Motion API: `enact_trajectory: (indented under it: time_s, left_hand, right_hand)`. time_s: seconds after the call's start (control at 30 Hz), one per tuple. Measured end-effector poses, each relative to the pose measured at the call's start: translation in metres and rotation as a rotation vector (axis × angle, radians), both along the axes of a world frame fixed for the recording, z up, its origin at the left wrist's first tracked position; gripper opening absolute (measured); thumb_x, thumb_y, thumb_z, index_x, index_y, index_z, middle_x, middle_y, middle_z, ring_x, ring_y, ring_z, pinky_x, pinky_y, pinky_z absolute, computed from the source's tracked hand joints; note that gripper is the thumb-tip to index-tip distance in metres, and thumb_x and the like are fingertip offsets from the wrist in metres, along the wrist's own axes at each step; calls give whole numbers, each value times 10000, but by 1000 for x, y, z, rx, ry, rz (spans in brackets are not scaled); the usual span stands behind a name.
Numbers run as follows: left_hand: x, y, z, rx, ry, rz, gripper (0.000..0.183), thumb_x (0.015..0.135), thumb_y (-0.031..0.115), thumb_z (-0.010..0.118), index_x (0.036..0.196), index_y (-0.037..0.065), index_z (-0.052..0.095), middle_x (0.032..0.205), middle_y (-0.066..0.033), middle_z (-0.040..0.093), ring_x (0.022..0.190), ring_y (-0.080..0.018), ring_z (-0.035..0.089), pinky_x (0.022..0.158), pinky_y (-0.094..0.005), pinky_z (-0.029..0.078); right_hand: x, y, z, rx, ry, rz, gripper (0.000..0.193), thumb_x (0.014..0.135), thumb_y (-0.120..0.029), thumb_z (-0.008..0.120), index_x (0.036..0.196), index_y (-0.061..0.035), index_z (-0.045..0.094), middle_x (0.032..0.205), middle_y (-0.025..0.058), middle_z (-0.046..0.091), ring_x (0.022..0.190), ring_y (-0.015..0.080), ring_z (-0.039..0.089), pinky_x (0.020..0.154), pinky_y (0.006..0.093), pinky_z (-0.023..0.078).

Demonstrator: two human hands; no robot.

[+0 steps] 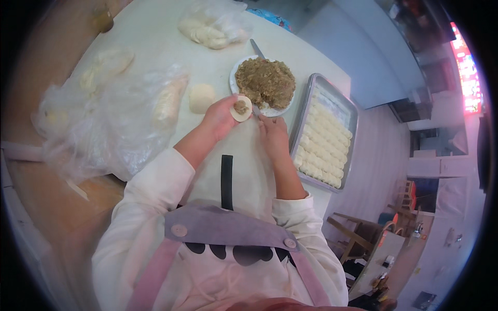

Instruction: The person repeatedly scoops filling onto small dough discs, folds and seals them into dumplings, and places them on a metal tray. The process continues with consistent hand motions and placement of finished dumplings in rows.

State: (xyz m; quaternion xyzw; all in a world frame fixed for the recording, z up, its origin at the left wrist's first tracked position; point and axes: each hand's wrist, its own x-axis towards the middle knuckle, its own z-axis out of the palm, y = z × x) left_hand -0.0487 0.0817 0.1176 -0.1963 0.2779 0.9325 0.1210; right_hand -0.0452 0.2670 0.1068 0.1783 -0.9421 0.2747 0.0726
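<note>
My left hand (220,118) cups a round dough wrapper (241,110) with a dab of brown filling in its middle. My right hand (273,136) is just to the right of it, gripping a thin metal spatula (255,110) whose tip touches the wrapper. Right behind both hands stands a white plate (234,79) heaped with minced brown filling (265,81). A second utensil handle (257,48) sticks out from the plate's far side.
A metal tray (353,115) with rows of finished dumplings lies to the right. A dough lump (201,97) sits left of the plate. Crumpled clear plastic bags with dough (111,111) cover the left; another bag (212,26) lies at the back.
</note>
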Motion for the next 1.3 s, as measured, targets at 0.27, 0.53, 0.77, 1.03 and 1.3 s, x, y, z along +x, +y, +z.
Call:
enact_trajectory:
  time_s: [0.27, 0.53, 0.77, 1.03, 1.3]
  left_hand:
    - [43, 12, 49, -123, 144, -179, 317, 1008, 172, 423, 1217, -55, 496, 1161, -154, 566, 1069, -245, 585, 944, -403, 501]
    - [103, 31, 98, -105, 343, -176, 291, 1007, 172, 445, 1213, -29, 492, 1118, -121, 572, 1016, -215, 609, 911, -361, 530]
    - [165, 38, 128, -773, 970, 202, 277, 960, 133, 532, 1191, -12, 488, 1094, -110, 581, 975, -184, 618, 833, -312, 522]
    - [185, 20, 148, -1104, 1397, 218, 268, 938, 236, 509, 1033, 17, 631, 1187, -111, 572, 1257, -327, 398, 1054, -443, 309]
    - [219, 1, 172, -1124, 1416, 148, 305, 957, 198, 455, 1045, -12, 659, 1257, -131, 588, 1354, -337, 316, 1087, -438, 281]
  right_hand:
    - [25, -7, 56, -233, 492, 358, 229, 732, -39, 739, 946, -86, 675, 885, 79, 543, 863, 264, 523, 762, 363, 437]
    - [64, -9, 113, -321, 424, 130, 167, 782, -69, 714, 946, -89, 687, 910, 73, 580, 885, 255, 532, 770, 354, 439]
    - [135, -17, 149, -705, 375, 208, 199, 808, 2, 674, 1000, -52, 672, 966, 111, 617, 933, 241, 597, 777, 307, 488]
    - [193, -28, 171, -892, 338, 373, 218, 905, 31, 578, 1108, -34, 625, 1126, 134, 578, 960, 185, 606, 795, 280, 515]
    - [223, -32, 184, -1164, -124, 492, 274, 947, -41, 551, 1214, 24, 561, 1190, 154, 599, 1080, 200, 589, 894, 292, 497]
